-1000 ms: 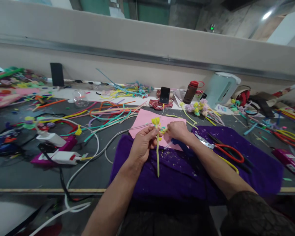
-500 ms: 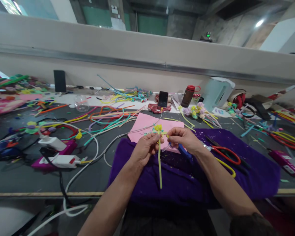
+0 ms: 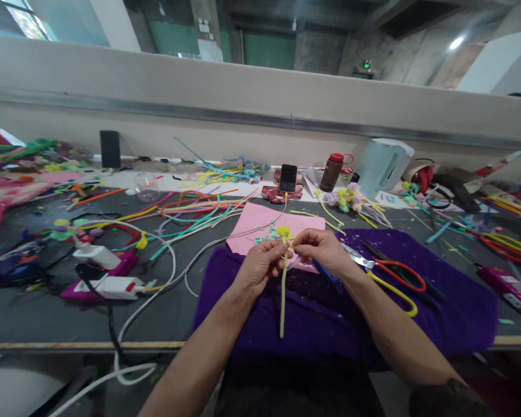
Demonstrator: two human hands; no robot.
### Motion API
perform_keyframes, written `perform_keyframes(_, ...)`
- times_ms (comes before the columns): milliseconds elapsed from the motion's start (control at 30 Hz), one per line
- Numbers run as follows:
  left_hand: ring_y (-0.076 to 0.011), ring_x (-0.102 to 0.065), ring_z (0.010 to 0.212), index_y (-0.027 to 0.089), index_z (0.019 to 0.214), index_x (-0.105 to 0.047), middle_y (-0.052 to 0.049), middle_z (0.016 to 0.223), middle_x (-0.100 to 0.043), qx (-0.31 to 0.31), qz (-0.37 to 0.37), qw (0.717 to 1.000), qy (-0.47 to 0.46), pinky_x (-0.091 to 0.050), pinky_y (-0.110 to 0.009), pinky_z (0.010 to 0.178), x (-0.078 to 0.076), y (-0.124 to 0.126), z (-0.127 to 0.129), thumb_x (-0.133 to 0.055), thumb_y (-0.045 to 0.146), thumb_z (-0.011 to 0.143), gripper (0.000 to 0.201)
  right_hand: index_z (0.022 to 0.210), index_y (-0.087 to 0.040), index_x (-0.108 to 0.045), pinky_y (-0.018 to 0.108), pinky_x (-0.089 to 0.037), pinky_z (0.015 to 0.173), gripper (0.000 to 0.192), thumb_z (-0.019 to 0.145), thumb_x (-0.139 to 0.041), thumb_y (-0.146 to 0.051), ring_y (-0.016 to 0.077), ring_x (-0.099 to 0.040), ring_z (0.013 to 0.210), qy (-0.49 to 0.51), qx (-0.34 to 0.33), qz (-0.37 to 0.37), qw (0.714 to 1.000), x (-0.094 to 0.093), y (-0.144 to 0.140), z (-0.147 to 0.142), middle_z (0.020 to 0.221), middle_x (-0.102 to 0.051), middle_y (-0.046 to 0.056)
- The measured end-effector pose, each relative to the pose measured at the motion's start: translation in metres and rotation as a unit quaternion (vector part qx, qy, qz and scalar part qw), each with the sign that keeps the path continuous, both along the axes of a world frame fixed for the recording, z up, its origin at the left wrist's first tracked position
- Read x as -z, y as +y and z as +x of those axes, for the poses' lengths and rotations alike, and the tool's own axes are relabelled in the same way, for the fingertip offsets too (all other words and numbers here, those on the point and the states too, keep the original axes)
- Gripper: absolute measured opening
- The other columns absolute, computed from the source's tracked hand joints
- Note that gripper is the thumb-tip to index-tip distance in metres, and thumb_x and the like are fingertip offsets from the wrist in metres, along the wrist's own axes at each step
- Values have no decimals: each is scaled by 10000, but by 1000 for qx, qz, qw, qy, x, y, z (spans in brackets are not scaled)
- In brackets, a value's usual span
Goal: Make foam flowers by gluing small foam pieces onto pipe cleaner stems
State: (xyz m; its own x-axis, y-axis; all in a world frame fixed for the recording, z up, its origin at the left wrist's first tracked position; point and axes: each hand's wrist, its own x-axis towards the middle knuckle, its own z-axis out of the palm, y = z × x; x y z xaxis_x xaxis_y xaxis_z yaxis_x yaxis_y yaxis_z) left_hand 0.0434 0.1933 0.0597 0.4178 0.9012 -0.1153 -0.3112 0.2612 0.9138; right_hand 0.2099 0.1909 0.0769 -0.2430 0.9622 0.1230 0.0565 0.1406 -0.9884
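My left hand [image 3: 263, 262] pinches a yellow pipe-cleaner flower [image 3: 283, 231] just below its bloom, and the pale yellow stem [image 3: 282, 307] hangs down from the fingers. Close by on the right, my right hand [image 3: 318, 250] has thumb and forefinger closed on a short yellow side piece of the same flower. Both sets of fingertips nearly meet. Behind the hands lies a pink sheet [image 3: 247, 223] with small teal bits on it. A purple cloth [image 3: 243, 324] spreads beneath my forearms. Scissors with red and yellow handles [image 3: 402, 275] rest on it to the right.
Loose pipe cleaners [image 3: 195, 205] cover the table at the left. A phone [image 3: 287, 178], a brown bottle [image 3: 331, 174] and a pale pitcher [image 3: 384, 165] stand at the back. White cables and chargers [image 3: 117, 286] lie left; finished flowers [image 3: 345, 198] lie right.
My right hand has moved slightly left and down, bringing its fingertips closer to the flower's stem. The left hand keeps its pinch. The view has shifted slightly.
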Motion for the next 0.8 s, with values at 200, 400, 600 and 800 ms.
perform_keyframes(200,-19,-397,334,113,680,-602,29,457,-525,1,2,1000,23,-251,-136,332,0,0,1,-661,373,691,268,763,-145,-629,193,-415,442,98,685,-624,-204,68,-511,452,-29,-2,20,999,2,-2,-3,609,-619,-16)
perform_keyframes(400,-20,-405,347,104,686,-599,22,472,-537,-7,25,999,45,-255,-136,344,0,-2,2,-651,392,694,292,745,-143,-623,195,-412,441,127,708,-625,-265,74,-504,459,-62,11,43,997,-1,-3,-3,583,-595,-17)
perform_keyframes(600,-12,-392,351,114,684,-589,31,508,-533,25,29,999,20,-255,-135,343,1,-2,1,-621,380,731,272,710,-139,-588,161,-355,388,157,746,-612,-290,51,-456,411,0,-55,-19,998,-4,-5,0,533,-542,-37)
perform_keyframes(800,-12,-401,367,112,712,-591,27,565,-550,52,13,998,-16,-270,-140,341,-1,-2,-1,-640,355,716,247,792,-133,-601,144,-354,378,154,735,-641,-271,48,-500,435,102,-135,-93,981,2,-1,6,653,-609,-5)
